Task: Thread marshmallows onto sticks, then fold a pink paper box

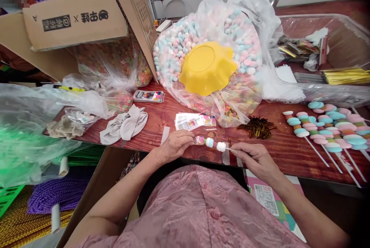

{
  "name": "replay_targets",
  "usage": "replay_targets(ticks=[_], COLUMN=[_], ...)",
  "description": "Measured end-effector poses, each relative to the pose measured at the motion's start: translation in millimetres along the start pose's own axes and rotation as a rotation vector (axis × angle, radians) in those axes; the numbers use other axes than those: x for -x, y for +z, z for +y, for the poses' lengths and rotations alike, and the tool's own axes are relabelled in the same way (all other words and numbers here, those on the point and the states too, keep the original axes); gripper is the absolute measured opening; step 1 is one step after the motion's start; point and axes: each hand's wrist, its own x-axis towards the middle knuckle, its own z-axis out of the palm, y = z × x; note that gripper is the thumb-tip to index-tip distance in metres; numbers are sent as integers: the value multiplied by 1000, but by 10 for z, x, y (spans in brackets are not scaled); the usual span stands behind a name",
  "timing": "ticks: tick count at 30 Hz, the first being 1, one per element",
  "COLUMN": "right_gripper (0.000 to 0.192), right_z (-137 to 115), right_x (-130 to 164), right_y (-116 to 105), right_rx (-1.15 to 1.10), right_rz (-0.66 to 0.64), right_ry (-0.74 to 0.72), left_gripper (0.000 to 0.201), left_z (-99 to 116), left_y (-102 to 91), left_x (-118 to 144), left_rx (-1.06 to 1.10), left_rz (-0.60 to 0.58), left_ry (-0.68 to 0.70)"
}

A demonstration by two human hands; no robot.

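A candy skewer (209, 142) with pastel marshmallows and gummy pieces lies level between my two hands, just above the table's front edge. My right hand (256, 157) pinches its thin white stick at the bare end. At the other end, my left hand (177, 144) has its fingertips closed on a small printed label (199, 140) beside the candies. Whether the stick reaches those fingers is hidden. Just behind the skewer lie several printed cards (190, 121). A pile of dark gold twist ties (258, 127) rests beyond my right hand.
A yellow scalloped bowl (206, 66) sits upside down on a big bag of marshmallows (170, 53). Finished-looking marshmallow skewers (332, 126) lie at right, before a clear plastic bin (318, 90). At left stand an open cardboard box (78, 20) and crumpled grey gloves (124, 124).
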Motion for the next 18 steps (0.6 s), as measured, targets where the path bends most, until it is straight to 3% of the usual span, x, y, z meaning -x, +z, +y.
replay_targets(ticks=[2,4,6,8,14,18], right_gripper=[25,25,24,21,19,23], right_z=[19,29,30,27,-94,-287], right_x=[18,32,42,48,67,43], right_y=[-1,17,55,107,197,204], right_rx=[-35,-53,-42,7,447,699], right_rz=[37,62,69,88,210,164], right_ry=[32,46,29,-24,-404,-593], left_gripper=[16,34,44,40,10,13], left_z=[31,53,58,53,106,154], left_y=[-17,-25,-15,7,73,133], left_x=[-4,-11,-16,-19,-53,-81], left_rx=[30,19,-44,-120,-202,-261], left_rz=[-59,-108,-127,-141,-176,-161], left_ry=[-93,-161,-169,-137,-136,-133])
